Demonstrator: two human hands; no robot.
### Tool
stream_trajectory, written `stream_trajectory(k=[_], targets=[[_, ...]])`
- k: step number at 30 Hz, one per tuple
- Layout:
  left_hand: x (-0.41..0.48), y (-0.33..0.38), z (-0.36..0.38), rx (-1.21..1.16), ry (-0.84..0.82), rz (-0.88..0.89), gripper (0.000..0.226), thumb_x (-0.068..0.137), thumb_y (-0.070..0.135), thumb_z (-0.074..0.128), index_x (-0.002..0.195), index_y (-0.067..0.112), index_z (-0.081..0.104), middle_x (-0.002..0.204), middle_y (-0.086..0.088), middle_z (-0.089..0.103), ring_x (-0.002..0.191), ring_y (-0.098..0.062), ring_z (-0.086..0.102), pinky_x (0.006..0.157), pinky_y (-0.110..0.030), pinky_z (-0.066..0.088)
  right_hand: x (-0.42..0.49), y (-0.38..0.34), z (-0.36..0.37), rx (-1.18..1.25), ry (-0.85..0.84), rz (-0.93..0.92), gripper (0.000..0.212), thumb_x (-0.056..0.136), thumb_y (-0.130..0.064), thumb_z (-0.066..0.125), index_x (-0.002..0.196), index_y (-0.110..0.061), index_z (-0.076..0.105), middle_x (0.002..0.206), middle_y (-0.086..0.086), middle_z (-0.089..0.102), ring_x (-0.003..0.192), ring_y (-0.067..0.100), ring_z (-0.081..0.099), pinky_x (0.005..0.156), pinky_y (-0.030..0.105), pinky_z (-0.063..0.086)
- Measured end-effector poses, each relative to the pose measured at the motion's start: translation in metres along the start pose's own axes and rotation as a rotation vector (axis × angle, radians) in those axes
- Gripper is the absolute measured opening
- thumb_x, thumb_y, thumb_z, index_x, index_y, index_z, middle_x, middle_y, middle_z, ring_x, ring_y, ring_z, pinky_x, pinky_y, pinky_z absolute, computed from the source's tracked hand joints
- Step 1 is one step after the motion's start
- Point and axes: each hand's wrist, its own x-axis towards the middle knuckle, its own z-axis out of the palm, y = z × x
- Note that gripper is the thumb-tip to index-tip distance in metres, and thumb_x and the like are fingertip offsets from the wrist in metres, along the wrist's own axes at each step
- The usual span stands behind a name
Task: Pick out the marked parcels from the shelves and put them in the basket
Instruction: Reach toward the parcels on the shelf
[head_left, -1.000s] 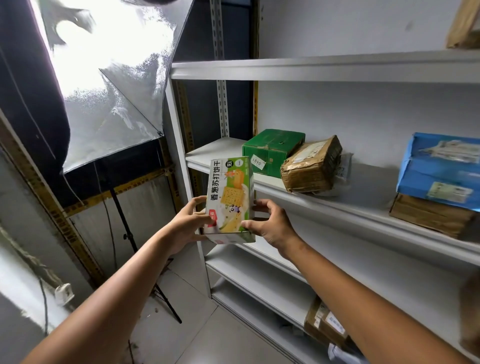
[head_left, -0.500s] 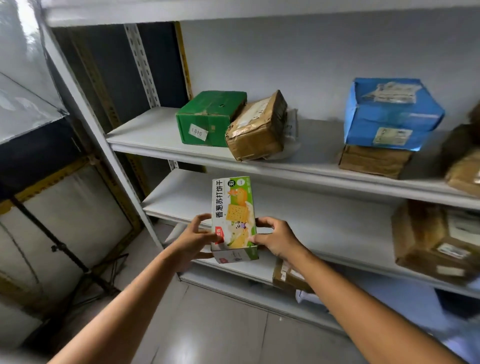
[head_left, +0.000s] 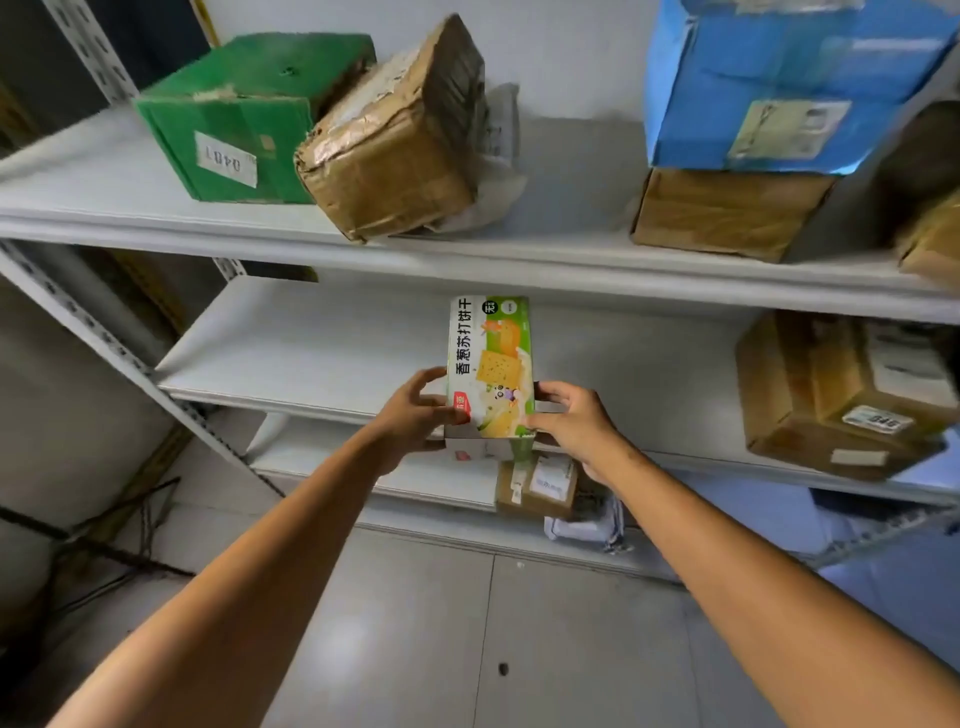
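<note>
Head view: your left hand (head_left: 410, 415) and right hand (head_left: 571, 422) pinch the cracker box (head_left: 491, 358) low down. It stands tall, so it can tip and drop.

The floor (head_left: 415, 649) is laid with large pale grey tiles, glossy enough to show a soft bright patch of reflected light, with thin seams (head_left: 485, 623) between them. A small dark spot (head_left: 503, 669) sits on one tile just right of a seam. At the lower left, the thin black legs of a stand (head_left: 93, 545) splay over the floor, against a grey wall (head_left: 62, 405). A white wall (head_left: 571, 62) fills the back. At the top left is a dark panel (head_left: 156, 31) edged by a yellow strip (head_left: 205, 21).
</note>
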Motion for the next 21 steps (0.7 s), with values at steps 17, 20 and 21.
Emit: stream_trajectory(k=[17,20,21], targets=[[0.134,-0.037,-0.061,-0.051,-0.063,-0.037,0.074,0.083,0.006,0.077,0.143,0.029,0.042,0.125,-0.011,0.060,0.104,-0.026,0.068,0.071,-0.034,0.061,0.130,0.041,0.064,0.007,0.038,0.087,0.066,0.079,-0.002,0.077,0.137,-0.020,0.052,0.143,0.007,0.051,0.133,0.018,0.045,0.095,0.026,0.036],[0.149,-0.039,-0.069,-0.045,-0.064,-0.040,0.072,0.084,0.006,0.076,0.142,0.031,0.041,0.123,-0.008,0.058,0.102,-0.024,0.067,0.067,-0.030,0.061,0.144,0.043,0.074,0.009,0.056,0.092,0.066,0.078,-0.001,0.078,0.136,-0.021,0.053,0.141,0.005,0.052,0.132,0.018,0.046,0.095,0.025,0.040],[0.153,-0.040,-0.071,-0.041,-0.066,-0.040,0.072,0.084,0.007,0.076,0.142,0.031,0.041,0.123,-0.008,0.057,0.102,-0.024,0.066,0.067,-0.030,0.061,0.147,0.042,0.075,0.013,0.062,0.086,0.065,0.078,0.000,0.078,0.134,-0.022,0.054,0.140,0.005,0.052,0.132,0.018,0.047,0.094,0.025,0.043]])
